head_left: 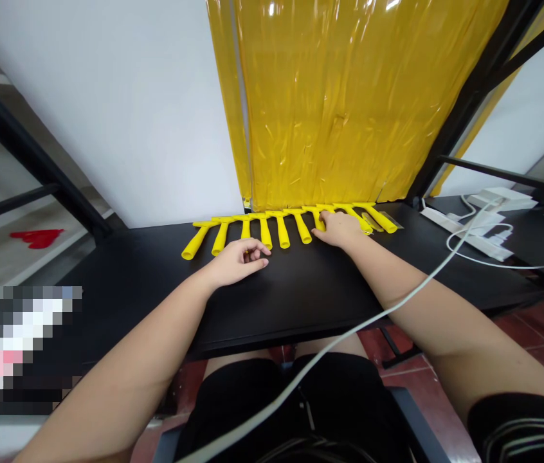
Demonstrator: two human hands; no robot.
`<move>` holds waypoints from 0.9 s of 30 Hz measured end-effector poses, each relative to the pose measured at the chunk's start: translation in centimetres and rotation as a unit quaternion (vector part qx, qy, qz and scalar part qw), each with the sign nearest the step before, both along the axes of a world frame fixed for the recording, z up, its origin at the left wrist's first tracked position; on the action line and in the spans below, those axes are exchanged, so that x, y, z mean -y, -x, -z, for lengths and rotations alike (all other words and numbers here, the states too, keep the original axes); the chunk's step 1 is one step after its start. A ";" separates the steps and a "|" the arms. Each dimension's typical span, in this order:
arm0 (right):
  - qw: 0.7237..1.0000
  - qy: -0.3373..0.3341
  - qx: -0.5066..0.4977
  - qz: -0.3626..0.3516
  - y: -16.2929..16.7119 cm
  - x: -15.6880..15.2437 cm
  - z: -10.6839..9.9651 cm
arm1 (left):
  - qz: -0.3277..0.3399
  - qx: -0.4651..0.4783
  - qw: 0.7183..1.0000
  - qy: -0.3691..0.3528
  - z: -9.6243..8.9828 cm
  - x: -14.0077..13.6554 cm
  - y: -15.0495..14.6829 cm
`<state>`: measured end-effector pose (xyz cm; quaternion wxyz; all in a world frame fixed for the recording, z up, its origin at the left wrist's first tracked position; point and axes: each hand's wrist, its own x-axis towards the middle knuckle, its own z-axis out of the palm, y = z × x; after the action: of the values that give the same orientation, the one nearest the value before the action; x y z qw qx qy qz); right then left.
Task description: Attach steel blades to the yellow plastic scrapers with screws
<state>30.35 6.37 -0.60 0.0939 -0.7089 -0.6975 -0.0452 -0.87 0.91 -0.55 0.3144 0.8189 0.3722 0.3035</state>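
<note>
A row of several yellow T-shaped plastic pieces (pixel 283 233) lies along the back of the black table, their hollow round handle ends facing me. My right hand (pixel 342 229) reaches to the right part of the row, with thumb and fingers around the handle of one yellow T-shaped piece (pixel 319 223). Part of that piece is hidden behind the fingers. In front of the left-middle pieces is my left hand (pixel 239 262), its fingers loosely curled, the thumb apart and nothing held. It partly covers the handle end of a yellow piece (pixel 245 228) behind it.
Behind the black table (pixel 272 302) hang a yellow plastic strip curtain (pixel 339 109) and a white panel (pixel 122 109). White power strips (pixel 469 235) with cables lie at the right. A pale cable (pixel 334 337) crosses the view near my right arm. Black metal posts stand at both sides.
</note>
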 end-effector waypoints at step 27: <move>0.869 -0.229 -0.221 -0.379 4.7 6.3 -1.2 | 0.025 0.246 0.954 0.170 0.0 0.7 -2.0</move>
<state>25.63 0.09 0.55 0.4159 -0.3397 -0.8436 -0.0067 1.11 0.21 -0.53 0.5385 0.6621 0.3092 0.4195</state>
